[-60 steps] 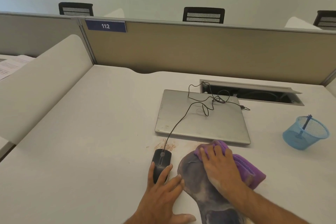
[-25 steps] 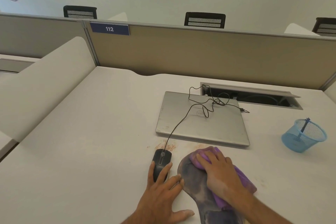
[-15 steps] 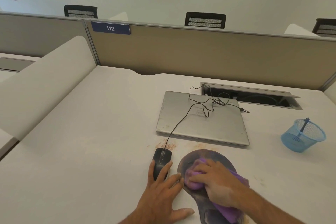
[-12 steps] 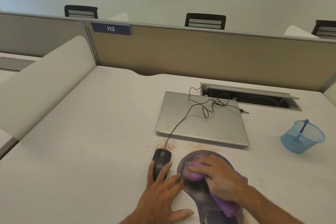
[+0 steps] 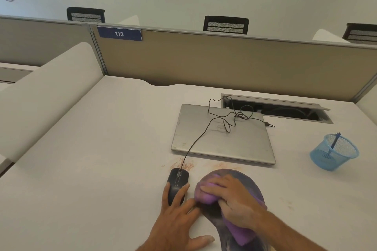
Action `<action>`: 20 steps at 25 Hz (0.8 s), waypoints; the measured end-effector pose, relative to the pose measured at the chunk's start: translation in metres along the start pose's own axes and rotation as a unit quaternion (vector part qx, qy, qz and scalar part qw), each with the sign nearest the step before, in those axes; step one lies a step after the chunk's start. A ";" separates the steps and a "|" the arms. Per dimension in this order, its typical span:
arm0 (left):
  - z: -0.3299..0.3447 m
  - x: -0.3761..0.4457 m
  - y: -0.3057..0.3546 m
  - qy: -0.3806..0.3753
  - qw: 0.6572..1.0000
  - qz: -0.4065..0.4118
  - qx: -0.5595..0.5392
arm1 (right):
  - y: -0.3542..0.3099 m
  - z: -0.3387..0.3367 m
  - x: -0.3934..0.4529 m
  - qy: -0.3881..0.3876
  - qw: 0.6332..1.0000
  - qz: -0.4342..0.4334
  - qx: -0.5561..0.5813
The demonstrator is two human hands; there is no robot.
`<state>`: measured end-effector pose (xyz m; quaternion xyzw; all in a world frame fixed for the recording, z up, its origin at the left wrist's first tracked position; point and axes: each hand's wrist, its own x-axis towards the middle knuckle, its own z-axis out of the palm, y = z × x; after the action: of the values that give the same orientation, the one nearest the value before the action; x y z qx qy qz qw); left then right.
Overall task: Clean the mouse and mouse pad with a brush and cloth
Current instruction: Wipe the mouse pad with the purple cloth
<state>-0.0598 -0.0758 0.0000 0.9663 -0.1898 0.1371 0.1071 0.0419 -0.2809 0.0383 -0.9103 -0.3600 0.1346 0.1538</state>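
Centrally, near edge of white desk: dark, rounded mouse pad with grey-purple smeared surface, lying flat, its lower part running out of view at bottom. Purple cloth bunched on pad, covering its left and middle portions. Right hand laid on top of cloth, fingers curved over the wad and pressing it down against pad. Left hand flat on desk beside pad, fingers spread; first two fingers resting along either side of black wired mouse, thumb stretched out toward pad's lower edge. Mouse just left of pad, apart from it by a narrow strip of desk. Mouse cable running up and across lid of closed silver laptop, ending in loose loops near open cable slot. Reddish-brown smudges on desk between mouse and laptop front edge. Blue mesh cup well to the right, holding a thin blue-handled brush. Wide bare desk surface left of mouse; tan partition along far edge, white side panel at left.
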 end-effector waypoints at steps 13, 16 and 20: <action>0.007 -0.004 -0.002 -0.013 0.999 -0.027 0.016 | 0.034 -0.017 0.007 0.007 0.980 0.151 -0.133; 0.010 -0.006 -0.002 0.011 1.000 -0.023 -0.002 | 0.010 0.004 -0.005 -0.074 0.989 -0.011 -0.129; 0.011 -0.006 -0.004 -0.010 0.999 -0.031 0.012 | 0.032 -0.008 -0.014 -0.048 0.987 0.035 -0.151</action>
<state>-0.0615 -0.0731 -0.0130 0.9742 -0.1590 0.1261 0.0983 0.0546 -0.3144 0.0352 -0.9276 -0.3509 0.1279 -0.0076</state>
